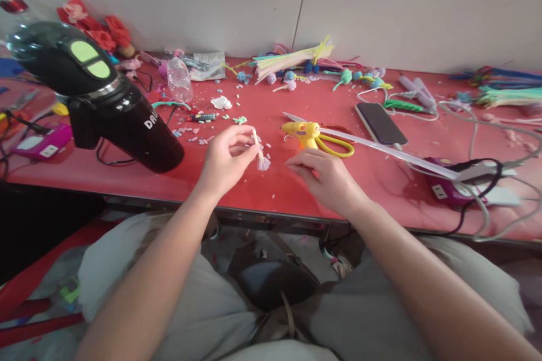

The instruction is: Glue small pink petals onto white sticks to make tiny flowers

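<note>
A red tabletop [245, 194] is set by a wall [203, 5]. A white stem [255, 137] is pinched by the left hand [226, 158]; the right hand [330, 177] is half curled, but its hold can't be told.

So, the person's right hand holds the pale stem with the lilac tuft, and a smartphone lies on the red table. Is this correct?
Not quite: the left hand holds the pale stem with the lilac tuft, as the head view shows. The smartphone does lie on the red table.
</note>
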Available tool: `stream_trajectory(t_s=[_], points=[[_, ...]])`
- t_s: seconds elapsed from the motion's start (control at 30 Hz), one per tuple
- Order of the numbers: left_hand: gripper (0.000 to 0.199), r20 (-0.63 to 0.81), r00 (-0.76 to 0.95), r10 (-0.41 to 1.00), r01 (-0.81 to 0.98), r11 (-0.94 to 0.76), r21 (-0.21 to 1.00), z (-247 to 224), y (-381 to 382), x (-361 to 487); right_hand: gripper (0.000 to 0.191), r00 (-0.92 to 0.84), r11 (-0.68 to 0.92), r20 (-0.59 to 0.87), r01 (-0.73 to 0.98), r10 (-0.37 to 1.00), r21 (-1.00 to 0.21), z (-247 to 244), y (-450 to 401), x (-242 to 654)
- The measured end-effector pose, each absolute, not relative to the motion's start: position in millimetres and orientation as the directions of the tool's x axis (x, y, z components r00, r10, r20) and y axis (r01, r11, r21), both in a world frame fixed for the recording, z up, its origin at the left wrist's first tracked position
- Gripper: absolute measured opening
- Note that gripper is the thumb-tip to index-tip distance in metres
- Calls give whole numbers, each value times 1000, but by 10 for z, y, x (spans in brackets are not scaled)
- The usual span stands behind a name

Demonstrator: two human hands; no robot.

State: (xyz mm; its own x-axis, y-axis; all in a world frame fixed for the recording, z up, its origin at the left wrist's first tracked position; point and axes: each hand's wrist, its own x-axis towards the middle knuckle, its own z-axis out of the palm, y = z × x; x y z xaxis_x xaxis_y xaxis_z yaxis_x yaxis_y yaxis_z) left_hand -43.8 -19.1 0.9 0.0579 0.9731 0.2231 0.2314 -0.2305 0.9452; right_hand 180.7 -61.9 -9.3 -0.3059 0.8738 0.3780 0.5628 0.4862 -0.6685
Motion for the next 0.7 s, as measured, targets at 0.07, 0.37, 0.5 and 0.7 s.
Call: stream_trajectory(t_s=[0.07,0.37,0.5,0.7], points=[[27,214,65,975,228,-223,948,8,-195,-422,21,-297,481,379,547,877,-685,-94,-641,1828],[30,200,82,976,154,-210,965,16,-182,-339,11,-261,548,490,528,832,-649,-44,-711,1806],[30,177,72,982,142,-186,972,28,-183,-314,13,-269,583,537,565,799,-584,-49,-744,1797],[29,166,74,983,126,-175,977,44,-199,-297,17,-246,647,647,570,722,-506,-98,-713,1766]])
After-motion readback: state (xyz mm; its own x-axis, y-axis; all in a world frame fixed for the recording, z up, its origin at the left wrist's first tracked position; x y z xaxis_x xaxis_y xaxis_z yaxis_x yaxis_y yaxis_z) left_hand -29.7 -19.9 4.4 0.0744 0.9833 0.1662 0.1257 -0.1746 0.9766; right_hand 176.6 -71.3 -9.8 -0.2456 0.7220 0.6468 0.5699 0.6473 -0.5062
